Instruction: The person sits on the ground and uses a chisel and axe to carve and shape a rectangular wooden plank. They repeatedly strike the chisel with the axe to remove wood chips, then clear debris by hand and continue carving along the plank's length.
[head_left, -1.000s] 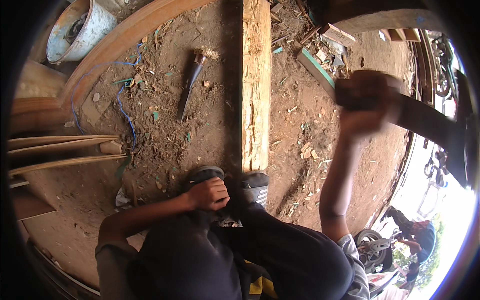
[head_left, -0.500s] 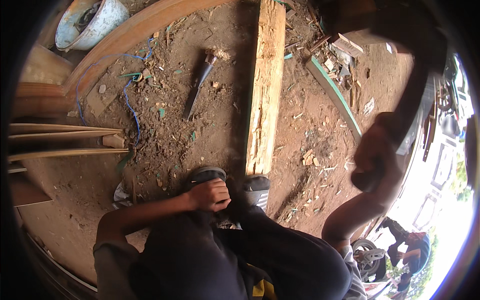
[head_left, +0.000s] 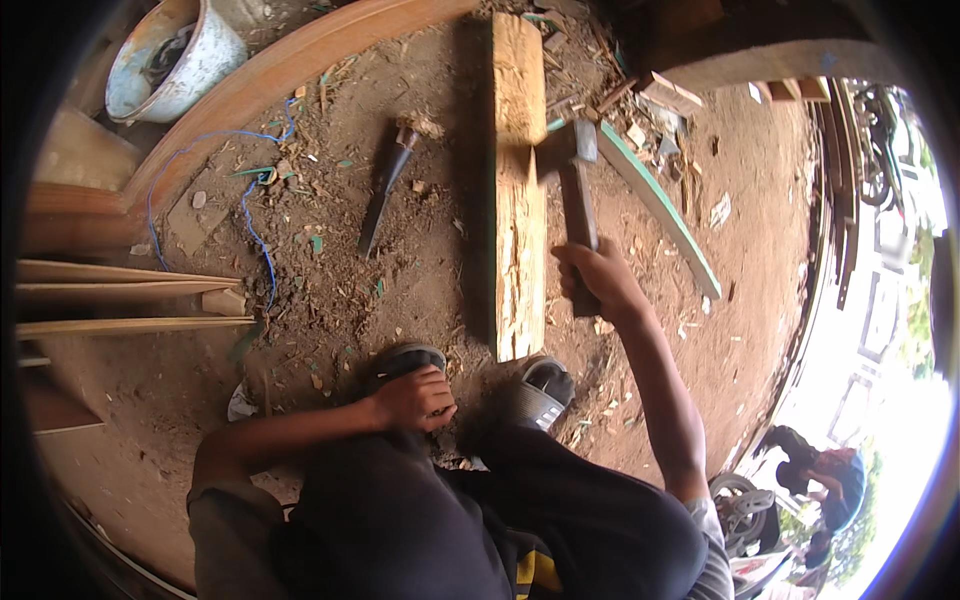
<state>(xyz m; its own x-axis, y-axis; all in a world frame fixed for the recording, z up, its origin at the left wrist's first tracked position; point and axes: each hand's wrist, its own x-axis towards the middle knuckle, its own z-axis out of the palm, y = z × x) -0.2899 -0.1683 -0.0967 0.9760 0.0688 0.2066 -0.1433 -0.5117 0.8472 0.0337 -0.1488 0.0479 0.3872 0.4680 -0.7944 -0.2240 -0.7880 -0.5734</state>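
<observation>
A long squared timber (head_left: 520, 270) lies on the dirt, its top rough and chipped. My right hand (head_left: 597, 277) is wrapped round the handle of a hatchet (head_left: 580, 190). The blurred blade of the hatchet meets the timber's upper part from the right. Curled into a fist, my left hand (head_left: 415, 398) rests over my left leg with nothing visible in it. On the ground left of the timber lies a chisel (head_left: 388, 190) with a frayed wooden end. My right sandalled foot (head_left: 540, 390) is beside the timber's near end.
A green-edged wooden strip (head_left: 660, 205) lies right of the timber, near scraps. Wood chips and a blue cord (head_left: 255, 225) litter the dirt. Boards (head_left: 130, 290) stick in from the left. A whitish bucket (head_left: 205, 65) stands far left. A person (head_left: 835, 485) is in the right background.
My right hand has swung the hatchet from raised at the far right down and left onto the timber. My right foot has turned outward. The left fist stays put.
</observation>
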